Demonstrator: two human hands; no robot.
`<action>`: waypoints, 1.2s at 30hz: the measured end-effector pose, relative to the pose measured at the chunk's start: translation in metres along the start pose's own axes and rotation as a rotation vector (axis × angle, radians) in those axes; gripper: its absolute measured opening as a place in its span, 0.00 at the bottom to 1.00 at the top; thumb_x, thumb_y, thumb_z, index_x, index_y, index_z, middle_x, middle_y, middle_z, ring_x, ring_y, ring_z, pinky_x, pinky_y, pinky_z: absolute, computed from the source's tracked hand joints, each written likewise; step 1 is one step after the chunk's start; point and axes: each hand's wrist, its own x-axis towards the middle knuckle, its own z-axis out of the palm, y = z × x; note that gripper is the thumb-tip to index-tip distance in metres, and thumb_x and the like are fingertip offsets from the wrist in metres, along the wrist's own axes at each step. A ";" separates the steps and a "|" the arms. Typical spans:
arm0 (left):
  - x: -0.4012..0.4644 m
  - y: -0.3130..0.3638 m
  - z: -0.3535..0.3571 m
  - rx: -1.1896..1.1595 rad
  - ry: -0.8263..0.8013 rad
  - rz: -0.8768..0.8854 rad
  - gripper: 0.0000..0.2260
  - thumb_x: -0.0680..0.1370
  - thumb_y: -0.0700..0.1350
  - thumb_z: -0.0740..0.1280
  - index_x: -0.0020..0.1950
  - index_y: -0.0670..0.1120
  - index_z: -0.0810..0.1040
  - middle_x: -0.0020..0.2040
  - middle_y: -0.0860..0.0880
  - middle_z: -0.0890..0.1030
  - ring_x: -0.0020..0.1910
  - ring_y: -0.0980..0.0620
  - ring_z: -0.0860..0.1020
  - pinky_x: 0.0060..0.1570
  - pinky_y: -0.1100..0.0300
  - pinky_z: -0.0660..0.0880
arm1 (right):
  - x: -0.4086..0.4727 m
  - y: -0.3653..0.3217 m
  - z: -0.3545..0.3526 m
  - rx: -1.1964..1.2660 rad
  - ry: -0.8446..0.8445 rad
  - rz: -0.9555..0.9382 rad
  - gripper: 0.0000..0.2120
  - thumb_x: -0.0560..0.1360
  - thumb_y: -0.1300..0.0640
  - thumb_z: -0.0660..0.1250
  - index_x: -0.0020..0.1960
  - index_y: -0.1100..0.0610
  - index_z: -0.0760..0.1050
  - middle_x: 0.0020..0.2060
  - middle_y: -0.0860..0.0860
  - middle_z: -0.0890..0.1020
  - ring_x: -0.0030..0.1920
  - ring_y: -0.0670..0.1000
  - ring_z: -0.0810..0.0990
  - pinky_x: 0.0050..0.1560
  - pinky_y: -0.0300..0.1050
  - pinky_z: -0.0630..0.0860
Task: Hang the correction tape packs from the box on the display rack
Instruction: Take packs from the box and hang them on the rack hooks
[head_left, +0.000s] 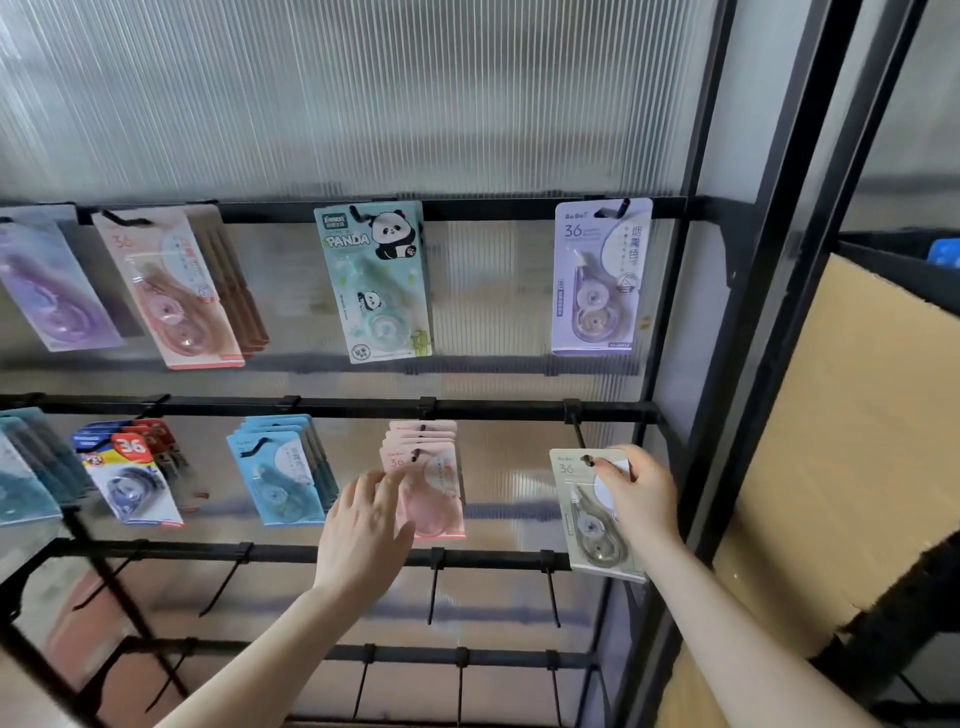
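The right hand pinches a pale green correction tape pack near its top, its hole at the tip of a black hook. The left hand lies with straight, relaxed fingers against the front of the pink packs, holding nothing. Just left of those fingers hang blue packs. Above both hands, on the display rack, hang a panda pack and a lilac pack. Right of the right hand's fingers stands cardboard, cut off by the frame. The far-left packs are blurred.
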 end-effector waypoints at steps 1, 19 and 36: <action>-0.001 -0.001 -0.001 0.007 0.000 -0.002 0.29 0.64 0.43 0.79 0.61 0.47 0.72 0.52 0.44 0.79 0.48 0.42 0.80 0.44 0.51 0.79 | 0.004 0.000 0.001 -0.024 -0.003 -0.004 0.01 0.75 0.61 0.67 0.46 0.57 0.77 0.42 0.51 0.81 0.45 0.51 0.79 0.39 0.40 0.71; -0.013 -0.033 -0.016 0.133 -0.040 -0.168 0.27 0.64 0.45 0.79 0.61 0.44 0.77 0.56 0.45 0.80 0.53 0.44 0.80 0.47 0.50 0.79 | 0.057 -0.013 0.021 -0.260 -0.029 -0.107 0.07 0.76 0.62 0.63 0.47 0.54 0.80 0.45 0.49 0.82 0.49 0.52 0.79 0.44 0.43 0.70; -0.038 -0.046 -0.046 0.184 -0.076 -0.199 0.29 0.60 0.47 0.81 0.58 0.42 0.78 0.57 0.41 0.80 0.54 0.40 0.80 0.49 0.46 0.79 | -0.005 -0.051 0.063 -0.629 -0.090 -0.705 0.09 0.75 0.58 0.68 0.52 0.61 0.80 0.47 0.55 0.82 0.48 0.58 0.79 0.50 0.52 0.75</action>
